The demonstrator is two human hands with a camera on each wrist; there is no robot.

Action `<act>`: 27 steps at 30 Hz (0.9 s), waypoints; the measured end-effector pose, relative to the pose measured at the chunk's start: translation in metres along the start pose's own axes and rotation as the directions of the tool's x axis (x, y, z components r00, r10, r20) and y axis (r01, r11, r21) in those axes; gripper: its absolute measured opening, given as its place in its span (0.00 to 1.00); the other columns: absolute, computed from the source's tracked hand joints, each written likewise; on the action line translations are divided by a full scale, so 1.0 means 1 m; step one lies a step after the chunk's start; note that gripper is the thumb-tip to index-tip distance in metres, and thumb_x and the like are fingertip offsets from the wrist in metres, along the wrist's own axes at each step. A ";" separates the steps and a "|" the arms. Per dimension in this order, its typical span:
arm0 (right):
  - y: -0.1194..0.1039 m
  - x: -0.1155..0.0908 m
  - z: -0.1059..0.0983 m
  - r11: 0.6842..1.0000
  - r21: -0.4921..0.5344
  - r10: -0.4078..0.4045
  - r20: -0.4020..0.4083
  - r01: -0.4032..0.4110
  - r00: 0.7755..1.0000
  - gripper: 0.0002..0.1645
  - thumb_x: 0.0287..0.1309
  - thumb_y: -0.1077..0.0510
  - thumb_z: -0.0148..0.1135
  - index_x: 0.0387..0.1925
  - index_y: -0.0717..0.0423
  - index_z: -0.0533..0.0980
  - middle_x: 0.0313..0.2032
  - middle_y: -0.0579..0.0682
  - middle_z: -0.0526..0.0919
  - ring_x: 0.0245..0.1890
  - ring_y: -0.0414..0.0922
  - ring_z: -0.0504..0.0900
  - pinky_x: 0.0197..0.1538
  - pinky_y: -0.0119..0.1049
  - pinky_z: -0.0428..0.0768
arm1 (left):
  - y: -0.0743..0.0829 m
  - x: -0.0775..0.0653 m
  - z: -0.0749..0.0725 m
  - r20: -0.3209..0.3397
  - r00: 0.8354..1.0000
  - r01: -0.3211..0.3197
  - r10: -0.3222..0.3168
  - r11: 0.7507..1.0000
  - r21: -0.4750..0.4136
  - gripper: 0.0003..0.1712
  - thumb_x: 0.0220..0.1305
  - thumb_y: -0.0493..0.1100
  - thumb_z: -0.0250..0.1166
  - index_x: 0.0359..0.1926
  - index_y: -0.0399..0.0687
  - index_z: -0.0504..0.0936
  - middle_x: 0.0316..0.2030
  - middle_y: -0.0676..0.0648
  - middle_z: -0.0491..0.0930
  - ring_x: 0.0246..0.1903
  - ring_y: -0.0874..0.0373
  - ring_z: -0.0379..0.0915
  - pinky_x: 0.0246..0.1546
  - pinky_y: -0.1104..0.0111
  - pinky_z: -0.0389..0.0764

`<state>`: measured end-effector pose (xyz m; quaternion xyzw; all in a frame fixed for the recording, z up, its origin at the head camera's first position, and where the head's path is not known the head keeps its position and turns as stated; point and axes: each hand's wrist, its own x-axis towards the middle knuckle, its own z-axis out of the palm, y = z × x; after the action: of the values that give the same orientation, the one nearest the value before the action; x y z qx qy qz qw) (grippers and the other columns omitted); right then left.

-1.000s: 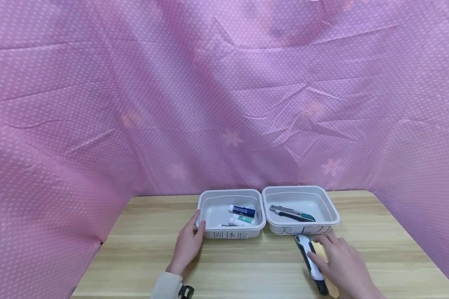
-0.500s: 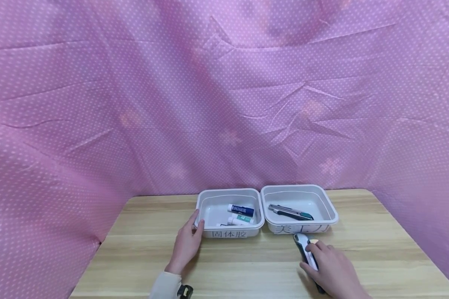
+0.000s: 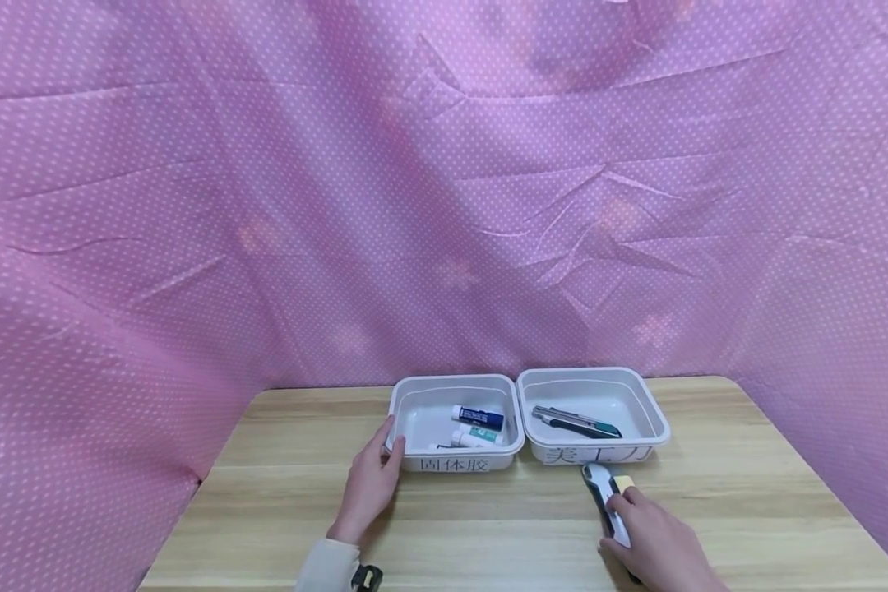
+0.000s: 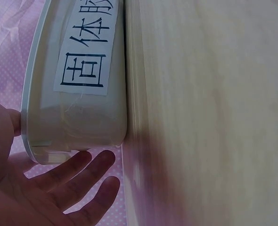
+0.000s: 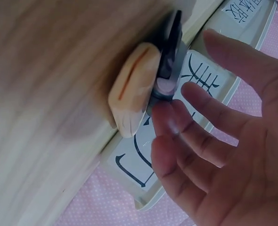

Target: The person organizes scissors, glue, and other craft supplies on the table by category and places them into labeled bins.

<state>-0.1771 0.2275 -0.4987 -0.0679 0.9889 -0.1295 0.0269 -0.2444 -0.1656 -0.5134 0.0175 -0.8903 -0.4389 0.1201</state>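
Note:
A white and dark utility knife (image 3: 599, 481) lies on the table in front of the right box. My right hand (image 3: 654, 534) is over it, forefinger on its body and thumb by its left edge. In the right wrist view the thumb stands apart from the knife, fingers loosely bent beside it. Close against the knife lies a pale yellow long object (image 5: 134, 89) with a brown line; its kind is unclear. My left hand (image 3: 370, 485) holds the front left corner of the left plastic box (image 3: 455, 450), thumb at the rim and fingers at the outer wall.
Glue sticks (image 3: 481, 418) lie in the left box, labelled in front. Beside it stands the right plastic box (image 3: 659, 432), also labelled, with utility knives (image 3: 577, 421) inside. Both stand at the back of the wooden table (image 3: 289, 469), before a pink dotted curtain (image 3: 444, 205).
My right hand has come in leftward over the utility knife and then shifted slightly back. The knife lies in the same place. My left hand stays at the box corner.

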 end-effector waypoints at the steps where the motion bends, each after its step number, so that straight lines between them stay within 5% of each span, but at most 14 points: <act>1: 0.000 0.000 0.000 1.000 0.006 0.002 0.017 -0.003 1.000 0.21 0.48 0.47 0.80 0.39 0.50 0.81 0.33 0.46 0.73 0.29 0.43 0.71 0.27 0.40 0.74 | 0.000 0.000 0.000 -0.001 1.000 0.000 0.000 1.000 0.001 0.32 0.79 0.53 0.54 0.77 0.47 0.65 0.52 0.41 0.83 0.44 0.55 0.77 0.49 0.57 0.82; 11: 0.001 0.005 0.001 0.999 0.046 -0.004 0.094 0.000 0.996 0.15 0.50 0.57 0.79 0.38 0.53 0.82 0.35 0.49 0.76 0.30 0.45 0.73 0.32 0.42 0.79 | -0.002 0.000 0.001 0.006 1.000 0.009 -0.009 1.000 -0.001 0.32 0.79 0.53 0.54 0.78 0.50 0.63 0.39 0.47 0.81 0.36 0.58 0.74 0.40 0.65 0.79; 19: -0.001 -0.004 0.006 0.993 0.081 -0.075 -0.060 0.080 0.995 0.18 0.42 0.66 0.77 0.37 0.52 0.81 0.36 0.49 0.76 0.29 0.43 0.75 0.32 0.41 0.79 | -0.004 0.001 0.001 0.009 1.000 0.002 -0.002 1.000 -0.002 0.32 0.79 0.54 0.53 0.78 0.50 0.63 0.42 0.46 0.82 0.36 0.59 0.74 0.39 0.66 0.79; 27: -0.002 -0.004 0.008 0.995 0.100 -0.023 0.014 0.022 1.000 0.16 0.49 0.58 0.74 0.40 0.53 0.77 0.28 0.47 0.75 0.27 0.44 0.71 0.30 0.41 0.73 | -0.003 0.000 0.001 0.006 1.000 -0.005 0.005 1.000 -0.009 0.32 0.79 0.54 0.53 0.77 0.48 0.64 0.44 0.45 0.82 0.37 0.59 0.75 0.39 0.66 0.80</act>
<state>-0.1727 0.2245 -0.5058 -0.0784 0.9802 -0.1784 0.0363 -0.2447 -0.1665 -0.5161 0.0133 -0.8887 -0.4427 0.1188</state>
